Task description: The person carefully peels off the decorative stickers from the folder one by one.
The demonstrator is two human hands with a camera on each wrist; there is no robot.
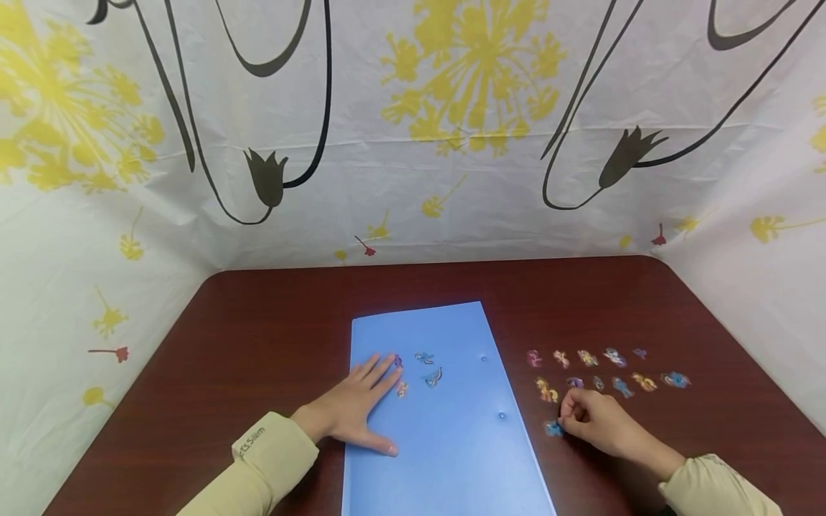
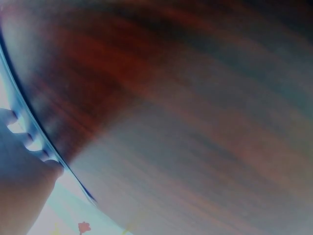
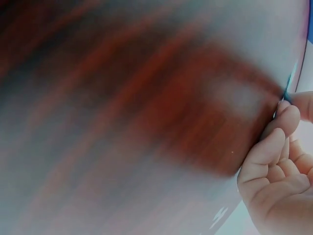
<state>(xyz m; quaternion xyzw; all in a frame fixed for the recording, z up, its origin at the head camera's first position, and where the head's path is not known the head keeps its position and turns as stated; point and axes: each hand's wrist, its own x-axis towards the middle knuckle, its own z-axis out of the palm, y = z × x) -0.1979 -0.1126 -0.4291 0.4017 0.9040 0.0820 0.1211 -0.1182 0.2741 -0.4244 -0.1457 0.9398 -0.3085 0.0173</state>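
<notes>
My left hand (image 1: 356,405) lies with fingers spread on a blue folder (image 1: 452,459). By its fingertips on the folder are a purple sticker (image 1: 398,360), a pale orange one (image 1: 402,389) and two blue ones, one (image 1: 424,357) above the other (image 1: 433,377). To the right of the folder, my right hand (image 1: 596,419) pinches the edge of a small blue sticker (image 1: 553,428) between thumb and fingertips, low over the table. The right wrist view shows this blue sticker (image 3: 288,90) edge-on at the fingertips, the other fingers curled. In the left wrist view my left hand (image 2: 22,171) appears at the folder's edge.
Several cartoon pony stickers lie in rows on the dark red table (image 1: 271,344) beyond my right hand, among them a yellow-orange one (image 1: 546,390) and a blue one (image 1: 675,380). Two round snaps (image 1: 501,416) mark the folder's right side. A patterned white curtain (image 1: 413,179) surrounds the table.
</notes>
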